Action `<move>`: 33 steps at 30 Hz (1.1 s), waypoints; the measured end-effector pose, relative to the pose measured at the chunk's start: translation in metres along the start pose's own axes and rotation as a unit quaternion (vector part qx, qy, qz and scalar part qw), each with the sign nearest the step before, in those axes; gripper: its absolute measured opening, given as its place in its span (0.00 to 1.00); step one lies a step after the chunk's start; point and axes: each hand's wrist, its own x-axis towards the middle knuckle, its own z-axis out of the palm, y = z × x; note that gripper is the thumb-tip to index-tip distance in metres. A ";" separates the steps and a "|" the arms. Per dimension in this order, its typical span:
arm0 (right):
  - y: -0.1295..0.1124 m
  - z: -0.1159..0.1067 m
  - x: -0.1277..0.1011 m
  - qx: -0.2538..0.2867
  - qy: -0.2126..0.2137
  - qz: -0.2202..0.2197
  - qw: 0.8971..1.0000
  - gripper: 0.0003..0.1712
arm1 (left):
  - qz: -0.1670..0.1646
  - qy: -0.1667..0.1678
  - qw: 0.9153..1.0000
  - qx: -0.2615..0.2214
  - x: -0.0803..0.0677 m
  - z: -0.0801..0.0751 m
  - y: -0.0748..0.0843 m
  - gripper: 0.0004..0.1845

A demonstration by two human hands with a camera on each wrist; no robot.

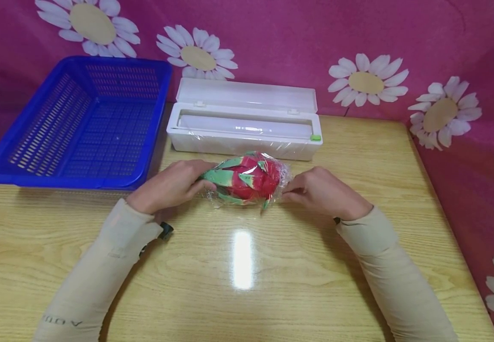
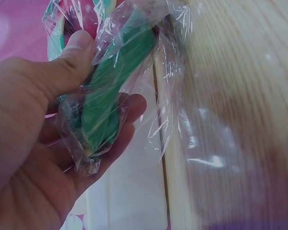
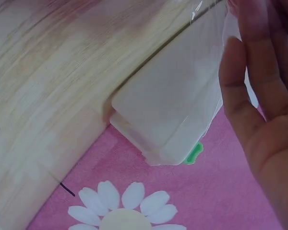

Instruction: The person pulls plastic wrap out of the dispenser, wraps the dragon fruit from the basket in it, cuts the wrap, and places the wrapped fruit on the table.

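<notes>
A red dragon fruit (image 1: pixel 253 178) with green scales, covered in clear plastic wrap (image 1: pixel 283 172), is held over the table in front of the wrap box. My left hand (image 1: pixel 176 185) grips its green end, thumb on one side and fingers behind, as the left wrist view shows on the green scale (image 2: pixel 117 81). At the red end, my right hand (image 1: pixel 321 192) pinches the gathered film with thumb and fingertips. Only part of the right hand (image 3: pixel 264 91) appears in the right wrist view, where the film stretches beside its fingers and the fruit is mostly out of frame.
Behind the fruit stands a white plastic wrap box (image 1: pixel 247 145), lid up, with a film roll (image 1: pixel 247 126) inside and a green slider (image 1: pixel 315 137) at its right end. A blue basket (image 1: pixel 144 175) sits at the back left. Pink flowered cloth (image 1: pixel 281 42) hangs behind the wooden table (image 1: pixel 298 285).
</notes>
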 end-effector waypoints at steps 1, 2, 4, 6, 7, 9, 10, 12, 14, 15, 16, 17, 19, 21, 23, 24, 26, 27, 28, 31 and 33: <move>0.000 0.000 0.000 -0.001 0.006 -0.005 1.000 0.07 | 0.000 0.000 1.000 0.000 0.000 0.000 0.000 0.28; 0.001 -0.001 0.000 -0.003 0.012 -0.008 1.000 0.06 | 0.002 0.001 1.000 0.000 0.000 0.000 0.000 0.28; 0.001 -0.003 -0.001 -0.008 0.021 -0.008 1.000 0.04 | 0.003 0.002 1.000 0.001 0.000 0.000 0.000 0.28; 0.002 -0.005 -0.002 -0.012 0.026 0.005 1.000 0.04 | 0.004 0.003 1.000 0.003 0.001 0.001 -0.001 0.28; 0.002 -0.007 -0.003 -0.014 0.028 0.009 0.999 0.03 | 0.003 0.003 1.000 0.003 0.001 0.001 -0.001 0.28; 0.002 -0.008 -0.003 -0.022 0.036 0.013 0.999 0.03 | -0.001 0.003 1.000 0.003 0.001 0.001 -0.001 0.28; 0.002 -0.009 -0.003 -0.027 0.042 0.013 0.999 0.03 | -0.004 0.002 1.000 0.003 0.001 0.001 -0.001 0.28; 0.001 -0.008 -0.003 -0.040 0.058 0.004 0.998 0.02 | -0.010 0.000 1.000 0.002 0.002 0.000 -0.001 0.28; -0.001 -0.007 -0.001 -0.061 0.081 -0.011 0.995 0.01 | -0.015 -0.001 1.000 0.002 0.002 0.000 0.000 0.28; -0.002 -0.006 -0.001 -0.070 0.094 -0.018 0.993 0.01 | -0.016 -0.002 1.000 0.002 0.002 0.000 0.000 0.28; -0.002 -0.005 0.000 -0.082 0.106 -0.028 0.991 0.01 | -0.017 -0.002 1.000 0.003 0.002 0.000 0.000 0.28; -0.003 -0.003 0.001 -0.091 0.118 -0.034 0.988 0.01 | -0.016 -0.002 1.000 0.003 0.003 0.000 0.000 0.28; -0.005 -0.001 0.002 -0.108 0.136 -0.043 0.984 0.01 | -0.015 -0.001 1.000 0.004 0.003 0.000 0.000 0.28; -0.005 0.001 0.002 -0.118 0.148 -0.046 0.981 0.01 | -0.012 0.001 1.000 0.005 0.003 0.000 0.001 0.28; -0.005 0.002 0.002 -0.125 0.159 -0.043 0.978 0.02 | -0.006 0.003 1.000 0.006 0.003 0.000 0.001 0.28; -0.004 0.003 0.002 -0.128 0.168 -0.042 0.976 0.03 | -0.004 0.003 1.000 0.007 0.003 0.000 0.001 0.27; -0.003 0.004 0.001 -0.133 0.191 -0.038 0.972 0.07 | 0.000 0.005 1.000 0.009 0.002 0.001 0.002 0.27; -0.003 0.005 0.001 -0.134 0.202 -0.034 0.969 0.09 | 0.001 0.005 1.000 0.010 0.002 0.001 0.002 0.27; -0.003 0.005 0.000 -0.135 0.212 -0.032 0.967 0.11 | 0.001 0.004 1.000 0.011 0.002 0.001 0.002 0.27; -0.003 0.004 0.000 -0.129 0.234 -0.034 0.963 0.20 | -0.003 0.002 1.000 0.013 0.002 0.001 0.003 0.28; -0.003 0.004 0.001 -0.119 0.233 -0.050 0.964 0.25 | -0.006 0.001 1.000 0.013 0.002 0.001 0.003 0.28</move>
